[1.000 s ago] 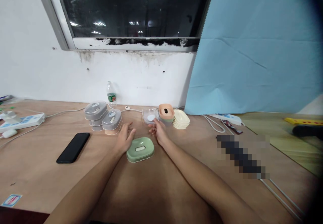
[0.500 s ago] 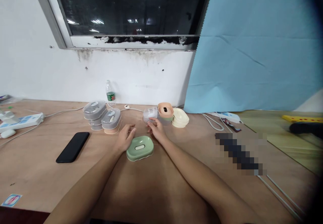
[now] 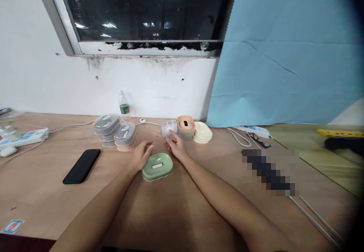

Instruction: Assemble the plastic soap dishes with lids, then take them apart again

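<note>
A green, rounded oblong dish (image 3: 149, 173) with a pale oval piece in its middle lies between my forearms on the table. My left hand (image 3: 140, 156) rests at its left edge, fingers loosely bent and thumb apart, holding nothing that I can see. My right hand (image 3: 176, 147) is beyond its right corner, index finger stretched forward, the other fingers bent and nothing in them. That finger points at a clear plastic cover (image 3: 167, 127); I cannot tell whether it touches. Right of the cover stand an orange dish (image 3: 182, 121) and a stack of cream trays (image 3: 203, 132).
Grey-lidded boxes (image 3: 105, 125) are stacked at the back left, with another lidded box (image 3: 124, 136) beside them. A bottle (image 3: 124, 106) stands by the wall. A black phone (image 3: 82, 166) lies left. Cables and power strips (image 3: 25, 136) run along the table's back and sides.
My right hand has shifted slightly, its index finger now stretched out while the other fingers are more bent. My left hand and the green dish have stayed in place.
</note>
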Action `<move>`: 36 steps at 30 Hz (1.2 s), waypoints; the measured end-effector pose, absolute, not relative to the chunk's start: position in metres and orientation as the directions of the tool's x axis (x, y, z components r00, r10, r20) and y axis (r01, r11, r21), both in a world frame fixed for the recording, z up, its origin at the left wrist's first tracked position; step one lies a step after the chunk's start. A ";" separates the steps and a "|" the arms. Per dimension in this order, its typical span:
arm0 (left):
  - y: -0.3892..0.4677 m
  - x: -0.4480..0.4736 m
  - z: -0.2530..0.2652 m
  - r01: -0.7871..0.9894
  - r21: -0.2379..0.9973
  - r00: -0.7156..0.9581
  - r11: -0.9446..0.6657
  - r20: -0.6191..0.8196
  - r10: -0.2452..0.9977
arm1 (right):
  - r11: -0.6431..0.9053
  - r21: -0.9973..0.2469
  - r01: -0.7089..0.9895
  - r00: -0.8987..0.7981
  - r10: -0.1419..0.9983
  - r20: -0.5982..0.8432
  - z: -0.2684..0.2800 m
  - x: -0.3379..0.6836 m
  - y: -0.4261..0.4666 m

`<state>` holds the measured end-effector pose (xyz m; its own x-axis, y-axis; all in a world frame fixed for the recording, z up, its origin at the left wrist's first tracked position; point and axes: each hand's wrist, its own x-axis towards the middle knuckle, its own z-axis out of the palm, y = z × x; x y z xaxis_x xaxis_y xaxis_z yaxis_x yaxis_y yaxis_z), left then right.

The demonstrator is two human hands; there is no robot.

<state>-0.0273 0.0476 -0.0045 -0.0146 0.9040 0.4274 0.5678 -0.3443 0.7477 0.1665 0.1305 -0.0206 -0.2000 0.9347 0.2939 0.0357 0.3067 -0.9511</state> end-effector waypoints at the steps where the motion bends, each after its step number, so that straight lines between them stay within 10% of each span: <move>1: 0.047 -0.027 -0.004 0.568 0.748 -0.014 -0.345 0.428 0.904 | 0.309 -0.950 0.040 -0.208 0.933 0.294 -0.020 0.166 0.130; 7: 0.047 -0.028 -0.004 0.582 0.748 -0.021 -0.319 0.406 0.914 | 0.391 -0.912 0.123 -0.276 0.896 0.347 -0.015 0.172 0.123; 18: 0.051 -0.030 -0.010 0.582 0.765 -0.098 -0.277 0.403 0.910 | 0.828 -0.517 0.219 -0.832 0.435 0.344 0.010 0.202 0.082; 36: 0.038 -0.025 0.001 0.546 0.692 0.139 -0.472 0.481 0.866 | 0.540 -0.814 0.214 -0.447 0.795 0.410 -0.007 0.197 0.109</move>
